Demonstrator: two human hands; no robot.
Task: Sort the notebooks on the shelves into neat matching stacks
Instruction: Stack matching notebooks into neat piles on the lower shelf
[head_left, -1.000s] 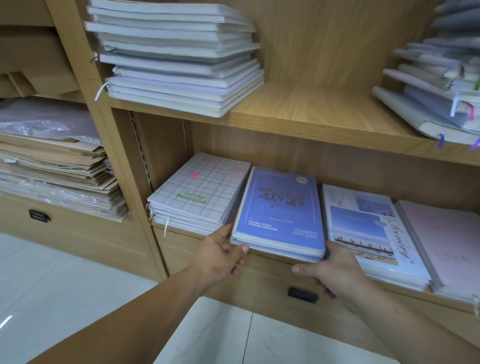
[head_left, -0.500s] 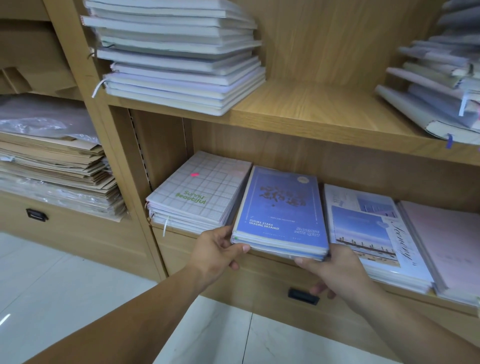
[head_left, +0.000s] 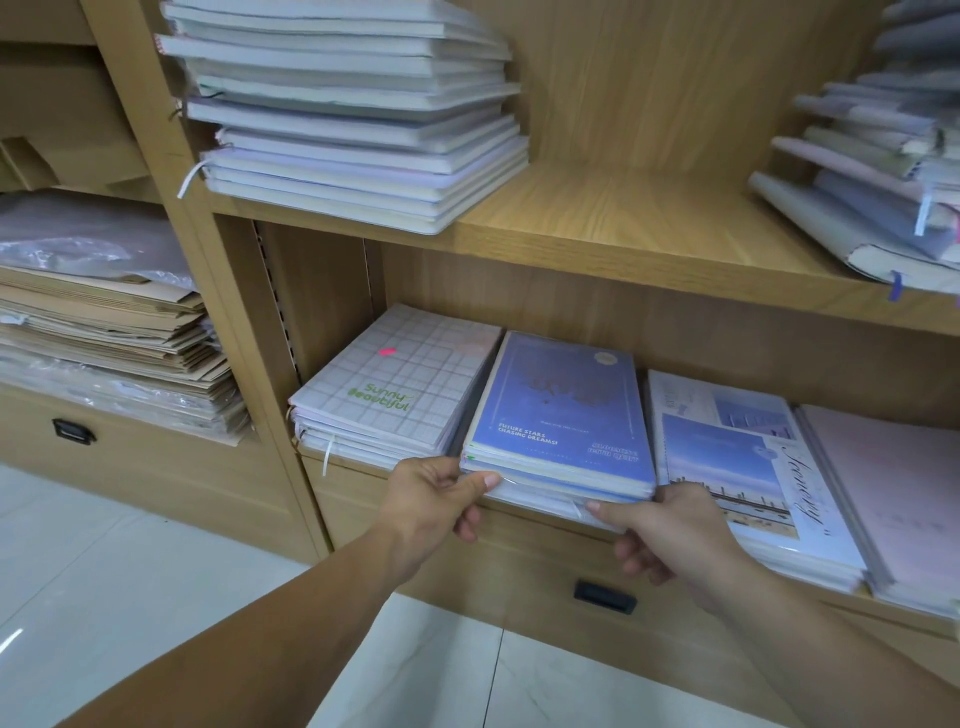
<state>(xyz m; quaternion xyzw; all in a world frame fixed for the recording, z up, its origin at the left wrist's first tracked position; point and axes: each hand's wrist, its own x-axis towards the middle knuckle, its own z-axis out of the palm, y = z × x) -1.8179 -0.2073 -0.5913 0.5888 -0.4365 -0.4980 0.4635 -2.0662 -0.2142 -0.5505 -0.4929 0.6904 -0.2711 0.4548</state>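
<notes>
A stack of blue notebooks (head_left: 563, 410) lies on the lower shelf (head_left: 358, 467), its top cover reading "Future Stars". My left hand (head_left: 434, 496) grips the stack's near left corner, thumb on the front edge. My right hand (head_left: 670, 530) grips the near right corner, thumb along the front edge. To the left sits a grid-patterned "Sunny Beautiful" stack (head_left: 395, 384). To the right lie a sky-picture "Scenery" stack (head_left: 748, 462) and a pink stack (head_left: 893, 499).
The upper shelf (head_left: 623, 223) carries a tall uneven pile of white and lilac notebooks (head_left: 353, 104) at left and a slumped pile (head_left: 878, 171) at right. Brown envelopes (head_left: 104, 343) fill the left bay. Drawers with black handles (head_left: 605, 597) sit below, over a white tiled floor.
Both hands have closed in on the blue stack's front corners, thumbs now on its front edge. The stack looks slightly squared up.
</notes>
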